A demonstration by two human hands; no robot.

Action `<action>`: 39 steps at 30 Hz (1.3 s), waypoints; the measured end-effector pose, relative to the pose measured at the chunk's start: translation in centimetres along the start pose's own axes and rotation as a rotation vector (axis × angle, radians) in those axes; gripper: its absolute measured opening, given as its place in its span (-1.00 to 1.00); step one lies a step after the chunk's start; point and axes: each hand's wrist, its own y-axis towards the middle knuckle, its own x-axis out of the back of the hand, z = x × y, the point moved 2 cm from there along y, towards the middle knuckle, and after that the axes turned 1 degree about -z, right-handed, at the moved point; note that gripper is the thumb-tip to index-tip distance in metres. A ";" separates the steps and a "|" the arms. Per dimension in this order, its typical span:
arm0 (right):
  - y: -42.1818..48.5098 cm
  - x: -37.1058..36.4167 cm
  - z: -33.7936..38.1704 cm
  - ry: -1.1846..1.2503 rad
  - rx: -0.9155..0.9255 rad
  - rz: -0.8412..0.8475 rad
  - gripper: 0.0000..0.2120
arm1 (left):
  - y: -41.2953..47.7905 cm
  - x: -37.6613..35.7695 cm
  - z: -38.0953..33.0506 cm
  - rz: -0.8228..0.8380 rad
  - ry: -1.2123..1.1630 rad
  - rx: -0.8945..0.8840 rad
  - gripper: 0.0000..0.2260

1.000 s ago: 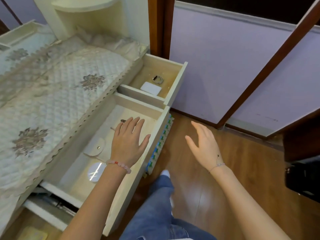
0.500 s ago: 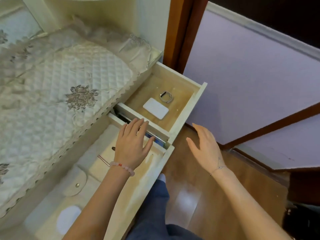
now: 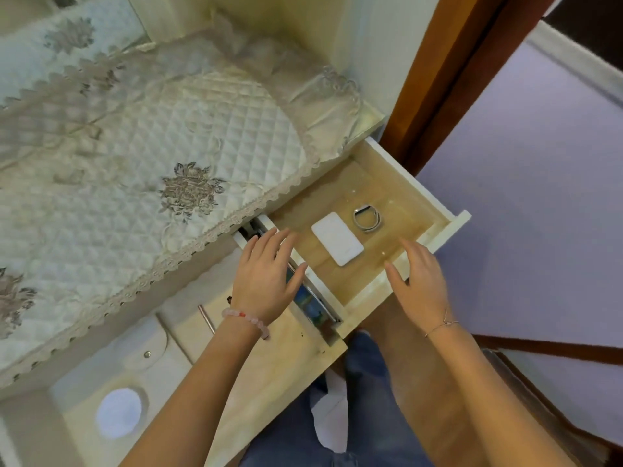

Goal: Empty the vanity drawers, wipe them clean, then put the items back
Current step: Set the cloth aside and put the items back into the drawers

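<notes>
1. While both drawers stand pulled out below the quilted cover (image 3: 188, 129) on the counter, the emptying looks unfinished
2. Wide drawer (image 3: 269, 382): a white disc (image 3: 118, 412) and a snap pouch (image 3: 148, 352) lie inside
3. Small drawer (image 3: 451, 221): work here, lifting items straight up, clear of its walls
4. Left grip (image 3: 266, 278) hovers flat over its near wall, fingers straight, holding nothing; right grip (image 3: 421, 284), likewise spread and empty, is at the front corner
5. White flat case (image 3: 337, 238) lies between them on the drawer floor; tease up one edge
6. Silver band (image 3: 366, 219) just beside it: pinch its loop
</notes>
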 end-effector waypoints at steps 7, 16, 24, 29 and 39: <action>4.5 0.7 -2.1 -0.010 0.198 0.152 -0.53 | 0.1 -0.3 -2.5 -0.090 0.053 0.194 -0.55; 8.9 1.6 -2.8 0.009 0.418 0.252 -0.55 | -0.4 -1.3 -6.6 -0.112 0.074 0.439 -0.52; 10.4 2.1 -4.5 0.050 0.433 0.225 -0.54 | 1.9 -2.0 -7.3 -0.110 0.077 0.424 -0.54; 9.7 2.4 -6.1 0.098 0.327 0.180 -0.52 | 2.4 -2.3 -8.1 -0.090 0.064 0.364 -0.54; 5.6 0.4 -12.0 0.990 -0.624 0.038 -0.52 | 2.7 -3.0 -9.4 -0.077 0.031 0.183 -0.55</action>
